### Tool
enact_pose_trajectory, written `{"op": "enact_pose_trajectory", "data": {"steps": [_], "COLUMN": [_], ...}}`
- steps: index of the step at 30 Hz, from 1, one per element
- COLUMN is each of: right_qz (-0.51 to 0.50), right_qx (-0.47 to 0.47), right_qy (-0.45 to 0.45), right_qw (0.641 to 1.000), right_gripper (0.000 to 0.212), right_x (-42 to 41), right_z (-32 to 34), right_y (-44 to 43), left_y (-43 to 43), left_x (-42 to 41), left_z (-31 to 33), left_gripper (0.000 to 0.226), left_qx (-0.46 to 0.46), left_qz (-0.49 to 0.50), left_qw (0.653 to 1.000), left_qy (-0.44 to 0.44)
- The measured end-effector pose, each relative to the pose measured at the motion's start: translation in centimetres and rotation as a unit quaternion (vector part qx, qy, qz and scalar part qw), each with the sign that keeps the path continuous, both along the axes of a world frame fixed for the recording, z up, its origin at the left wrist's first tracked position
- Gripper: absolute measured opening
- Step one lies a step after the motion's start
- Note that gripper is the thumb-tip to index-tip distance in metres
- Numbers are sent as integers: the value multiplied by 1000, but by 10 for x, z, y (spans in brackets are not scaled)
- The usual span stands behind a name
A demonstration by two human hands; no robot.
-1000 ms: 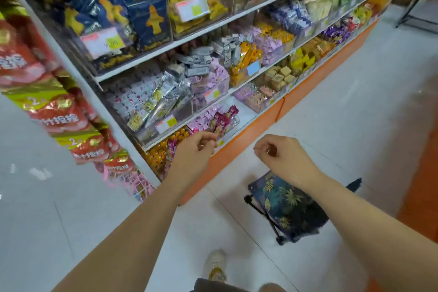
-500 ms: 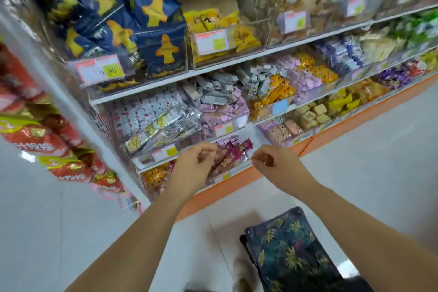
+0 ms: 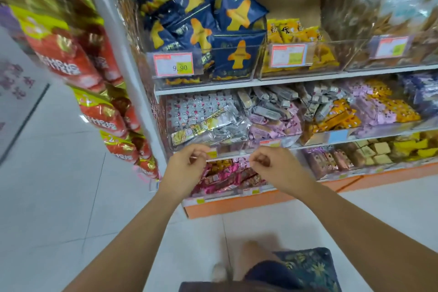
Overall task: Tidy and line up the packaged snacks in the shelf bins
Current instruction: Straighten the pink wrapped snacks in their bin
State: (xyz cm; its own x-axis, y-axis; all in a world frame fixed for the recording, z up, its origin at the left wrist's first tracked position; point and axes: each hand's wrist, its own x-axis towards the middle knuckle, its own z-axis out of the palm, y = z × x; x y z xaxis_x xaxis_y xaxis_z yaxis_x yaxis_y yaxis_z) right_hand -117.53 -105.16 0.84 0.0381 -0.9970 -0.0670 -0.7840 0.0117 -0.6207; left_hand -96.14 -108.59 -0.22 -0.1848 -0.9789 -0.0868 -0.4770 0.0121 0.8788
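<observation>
My left hand [image 3: 184, 168] and my right hand [image 3: 275, 168] hover side by side in front of the lower shelves, fingers curled, holding nothing. Just behind them is a clear bin of silver and gold snack packets [image 3: 213, 125], lying crooked in a heap. Below the hands, a bottom bin holds pink wrapped bars [image 3: 227, 178]. To the right on the middle shelf sit pink and silver wafer packs [image 3: 272, 123] and orange packets [image 3: 341, 114]. The top shelf has navy bags [image 3: 213, 26] tumbled at odd angles and yellow bags [image 3: 296, 33].
Red and gold sausage packs [image 3: 99, 114] hang down the shelf's left end. An orange plinth [image 3: 237, 208] runs under the shelving. A leaf-print folding stool [image 3: 310, 265] stands on the white tiled floor by my feet. Price tags front each bin.
My view has swung left and up toward the shelf. Both hands rose from the bottom bin's level to the middle shelf's front edge and drew closer together.
</observation>
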Motion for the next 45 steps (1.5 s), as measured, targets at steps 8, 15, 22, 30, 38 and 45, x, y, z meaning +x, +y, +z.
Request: {"op": "enact_pose_trajectory", "data": {"steps": [8,15,22,30,38,45], "right_qz": [49,106,123,98,99,147], "right_qx": [23,17,18,28,46,13], "right_qy": [11,23,7,0,13,-8], "right_qw": [998,994,992,995,994,989], "right_gripper": [10,13,8,7,8,9], "right_x": [17,48,40,-21,-102,-163], "right_z": [11,11,-6,-16,-55,-69], "right_y": [-26,-62,-73,-73,-75,-111], "left_y": [0,6,17,6,-14,-34], "left_x": [11,23,32,-17,-97,-182], "left_z": [-5,3,-12,-34,-75,-90], "left_gripper": [26,23,31,15,17,17], "left_qx": [11,-18,-43,19,45,4], "left_qz": [42,95,155,142,110,160], "left_qw": [998,991,984,988,993,987], "left_qy": [50,97,81,57,21,-8]}}
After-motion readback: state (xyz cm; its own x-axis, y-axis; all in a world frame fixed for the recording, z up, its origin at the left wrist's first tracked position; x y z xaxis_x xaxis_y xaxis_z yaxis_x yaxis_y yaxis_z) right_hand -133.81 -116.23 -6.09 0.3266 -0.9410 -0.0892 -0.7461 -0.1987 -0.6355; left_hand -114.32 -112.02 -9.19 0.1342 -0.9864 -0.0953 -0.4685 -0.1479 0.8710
